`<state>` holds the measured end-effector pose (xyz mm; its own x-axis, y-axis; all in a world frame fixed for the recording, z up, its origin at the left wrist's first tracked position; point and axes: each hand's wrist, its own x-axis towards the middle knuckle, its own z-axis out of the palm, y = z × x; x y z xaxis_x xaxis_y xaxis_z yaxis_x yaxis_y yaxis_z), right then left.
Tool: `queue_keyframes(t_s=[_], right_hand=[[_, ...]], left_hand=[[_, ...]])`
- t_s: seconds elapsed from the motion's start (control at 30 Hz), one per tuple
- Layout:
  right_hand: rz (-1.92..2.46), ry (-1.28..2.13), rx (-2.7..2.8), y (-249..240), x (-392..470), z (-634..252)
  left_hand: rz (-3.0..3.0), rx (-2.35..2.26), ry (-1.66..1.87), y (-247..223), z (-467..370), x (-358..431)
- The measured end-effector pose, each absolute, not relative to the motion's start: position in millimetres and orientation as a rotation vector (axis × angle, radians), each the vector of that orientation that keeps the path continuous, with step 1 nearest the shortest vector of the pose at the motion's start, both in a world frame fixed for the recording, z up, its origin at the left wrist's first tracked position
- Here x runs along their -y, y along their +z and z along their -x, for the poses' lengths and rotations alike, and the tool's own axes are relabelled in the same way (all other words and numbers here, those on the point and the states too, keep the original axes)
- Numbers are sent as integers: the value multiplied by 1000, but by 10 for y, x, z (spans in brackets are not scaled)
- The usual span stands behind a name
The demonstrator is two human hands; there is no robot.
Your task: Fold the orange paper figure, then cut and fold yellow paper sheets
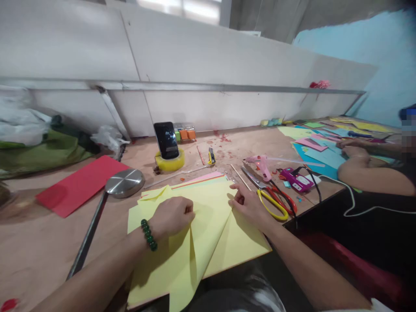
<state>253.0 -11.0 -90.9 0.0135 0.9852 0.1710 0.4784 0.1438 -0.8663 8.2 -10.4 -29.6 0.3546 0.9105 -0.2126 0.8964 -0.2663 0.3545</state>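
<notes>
A yellow sheet of paper (209, 221) lies creased and partly lifted over a stack of coloured paper (243, 247) at the table's front edge. My left hand (172, 214), with green beads at its wrist, is closed on the sheet's left part; its fingertips are partly hidden. At the right side, my right hand (250, 203) pinches the sheet's edge between thumb and finger. Scissors (276, 203) with yellow and red handles lie right beside my right hand. A thin wooden stick (240, 177) rests just beyond it.
A phone (166, 139) leans on a yellow tape roll (172, 161). Left are red paper (81, 186) and a round metal piece on a bar (125, 182). A box cutter (212, 156), pink glue gun (264, 167) and purple device (297, 180) lie beyond; another person's arms (364, 160) rest at right.
</notes>
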Motion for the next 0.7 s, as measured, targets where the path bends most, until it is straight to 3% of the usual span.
queue_keyframes(t_s=[0.23, 0.43, 0.7], right_hand=[[1602, 646, 1838, -904, 112, -2550], [1626, 622, 1871, -906, 114, -2544], [1639, 603, 1886, -891, 121, -2533]], left_hand=[[-2439, -1560, 33, -284, -109, 152], [-2921, -811, -188, -242, -199, 112], [-2905, -930, -398, -103, -620, 134]])
